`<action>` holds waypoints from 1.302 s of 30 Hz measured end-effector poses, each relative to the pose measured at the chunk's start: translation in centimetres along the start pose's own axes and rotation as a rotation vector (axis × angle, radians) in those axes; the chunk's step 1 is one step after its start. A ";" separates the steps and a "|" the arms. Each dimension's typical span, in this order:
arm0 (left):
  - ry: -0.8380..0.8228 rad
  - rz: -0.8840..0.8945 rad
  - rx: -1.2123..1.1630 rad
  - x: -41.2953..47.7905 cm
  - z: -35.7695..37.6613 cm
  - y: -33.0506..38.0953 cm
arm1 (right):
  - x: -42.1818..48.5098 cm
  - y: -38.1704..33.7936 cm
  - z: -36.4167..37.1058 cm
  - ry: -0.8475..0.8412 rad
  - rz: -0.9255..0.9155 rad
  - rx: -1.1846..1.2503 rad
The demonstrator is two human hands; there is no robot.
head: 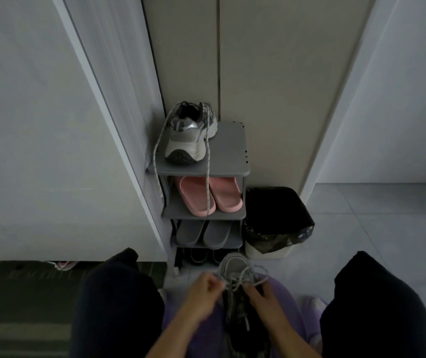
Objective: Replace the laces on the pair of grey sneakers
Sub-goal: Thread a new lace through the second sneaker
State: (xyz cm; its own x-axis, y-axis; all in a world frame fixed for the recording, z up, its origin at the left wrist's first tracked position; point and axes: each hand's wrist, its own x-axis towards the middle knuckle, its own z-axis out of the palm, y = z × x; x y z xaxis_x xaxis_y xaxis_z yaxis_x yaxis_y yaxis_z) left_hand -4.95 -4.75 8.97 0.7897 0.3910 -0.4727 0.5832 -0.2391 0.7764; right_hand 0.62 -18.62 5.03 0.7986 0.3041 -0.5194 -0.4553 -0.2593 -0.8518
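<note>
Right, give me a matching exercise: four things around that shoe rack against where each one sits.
Things:
1. pink slides
2. grey slides
3. bin
4. sneaker with hanging laces

Places:
A. top shelf
B. floor
C. second shelf
D. third shelf

Pairs: 1-C, 2-D, 3-B, 4-A.

Dim light, seen from above: my left hand and right hand, with left forearm and right forearm bare down to the frame's lower edge. I wear dark trousers, near black, the loose fabric rounding smoothly over my left knee and right knee. Between them, purple cloth covers my lap; which garment it is, I cannot tell.
</note>
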 end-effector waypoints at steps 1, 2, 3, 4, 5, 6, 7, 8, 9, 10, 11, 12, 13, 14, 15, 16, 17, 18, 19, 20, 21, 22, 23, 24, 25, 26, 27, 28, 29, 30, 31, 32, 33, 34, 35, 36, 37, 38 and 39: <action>-0.021 0.000 -0.036 -0.1 1.7 -0.6 | -0.1 0.0 0.0 -0.009 -0.008 0.004; -0.011 0.002 -0.081 -0.2 2.7 -0.8 | -0.1 0.1 -0.1 -0.016 -0.015 0.007; 0.009 0.016 -0.100 0.0 3.1 -0.9 | 0.0 0.1 -0.1 -0.018 -0.019 0.003; 0.010 0.060 -0.048 0.1 2.8 -1.0 | -0.1 0.1 -0.2 -0.026 -0.031 -0.006; 0.031 0.120 0.034 0.2 2.3 -1.0 | -0.2 0.1 -0.1 -0.031 -0.045 -0.011; 0.059 0.159 0.101 0.3 1.6 -0.9 | -0.2 0.1 -0.1 -0.034 -0.059 -0.017; 0.102 0.189 0.147 0.4 0.7 -0.7 | -0.1 0.2 -0.1 -0.035 -0.068 -0.016; 0.152 0.196 0.163 0.6 -0.4 -0.4 | -0.1 0.2 -0.2 -0.034 -0.075 -0.021; 0.224 0.178 0.113 0.6 -1.7 0.1 | -0.1 0.2 -0.2 -0.034 -0.083 -0.028; 0.299 0.129 -0.030 0.7 -3.4 0.5 | -0.1 0.1 -0.3 -0.032 -0.090 -0.042; 0.369 0.082 -0.228 0.6 -5.3 0.8 | 0.0 0.2 -0.4 -0.029 -0.092 -0.056; 0.425 0.048 -0.430 0.5 -7.3 0.9 | 0.0 0.1 -0.5 -0.027 -0.091 -0.067; 0.477 0.035 -0.589 0.4 -9.2 1.1 | 0.0 0.1 -0.5 -0.023 -0.087 -0.071; 0.524 0.039 -0.673 0.2 -10.4 1.0 | 0.1 0.2 -0.5 -0.023 -0.082 -0.080; 0.545 0.055 -0.691 0.0 -11.0 1.1 | 0.1 0.1 -0.5 -0.027 -0.082 -0.088; 0.548 0.065 -0.659 -0.1 -11.0 1.1 | 0.1 0.1 -0.4 -0.032 -0.086 -0.094; 0.535 0.067 -0.596 -0.3 -10.5 1.2 | 0.0 0.0 -0.4 -0.032 -0.094 -0.094; 0.516 0.072 -0.485 -0.3 -9.9 1.2 | 0.0 -0.1 -0.3 -0.032 -0.101 -0.088; 0.487 0.086 -0.303 -0.3 -9.1 1.0 | 0.0 -0.2 -0.4 -0.036 -0.100 -0.079; 0.421 0.096 -0.021 -0.2 -8.3 0.7 | 0.0 -0.2 -0.5 -0.042 -0.104 -0.070; 0.318 0.100 0.304 -0.2 -7.4 0.2 | 0.0 -0.2 -0.5 -0.039 -0.109 -0.066; 0.222 0.103 0.566 -0.2 -6.4 -0.2 | -0.1 -0.3 -0.5 -0.038 -0.116 -0.056; 0.155 0.097 0.719 -0.4 -5.3 -0.3 | -0.1 -0.3 -0.5 -0.033 -0.117 -0.052; 0.122 0.094 0.746 -0.5 -4.0 -0.1 | -0.1 -0.3 -0.5 -0.022 -0.123 -0.053; 0.093 0.084 0.687 -0.6 -2.6 0.4 | -0.2 -0.5 -0.5 -0.012 -0.136 -0.060; 0.076 0.045 0.507 -0.7 -1.4 0.9 | -0.2 -0.5 -0.5 0.000 -0.140 -0.051; 0.069 -0.018 0.247 -0.6 -0.4 1.6 | -0.3 -0.6 -0.6 0.011 -0.138 -0.042; 0.064 -0.091 -0.030 -0.3 0.4 2.0 | -0.4 -0.8 -0.6 0.038 -0.133 -0.035; 0.066 -0.167 -0.255 -0.1 0.8 2.6 | -0.5 -1.0 -0.8 0.072 -0.135 -0.034; 0.070 -0.220 -0.406 0.2 1.0 3.0 | -0.4 -1.1 -0.9 0.098 -0.141 -0.036; 0.069 -0.223 -0.455 0.5 1.2 3.2 | -0.6 -1.2 -1.0 0.117 -0.143 -0.035; 0.059 -0.186 -0.418 0.8 1.3 3.4 | -0.6 -1.6 -1.2 0.138 -0.153 -0.045; 0.041 -0.119 -0.357 1.0 1.3 3.6 | -0.6 -1.9 -1.4 0.149 -0.170 -0.056; 0.018 -0.042 -0.299 1.0 1.2 4.1 | -0.5 -2.3 -1.4 0.136 -0.172 -0.066; -0.025 0.023 -0.240 0.7 1.0 4.7 | -0.7 -2.9 -1.5 0.105 -0.157 -0.056; -0.099 0.079 -0.182 0.4 0.9 5.3 | -0.8 -3.7 -1.5 0.068 -0.126 -0.013; -0.191 0.138 -0.116 0.0 0.7 5.8 | -0.9 -4.5 -1.4 0.021 -0.099 0.061; -0.275 0.190 -0.030 -0.4 0.6 6.1 | -1.0 -5.3 -1.3 -0.033 -0.075 0.156; -0.333 0.234 0.062 -0.8 0.4 6.3 | -1.0 -6.0 -1.2 -0.080 -0.066 0.247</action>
State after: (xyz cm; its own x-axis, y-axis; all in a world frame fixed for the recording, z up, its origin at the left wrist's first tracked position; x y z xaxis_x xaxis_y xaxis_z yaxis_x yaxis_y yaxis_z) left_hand -1.80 -6.88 14.06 0.9151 0.0128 -0.4030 0.3824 -0.3443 0.8574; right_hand 3.03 -18.50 10.76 0.8006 0.3867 -0.4577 -0.4932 -0.0084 -0.8699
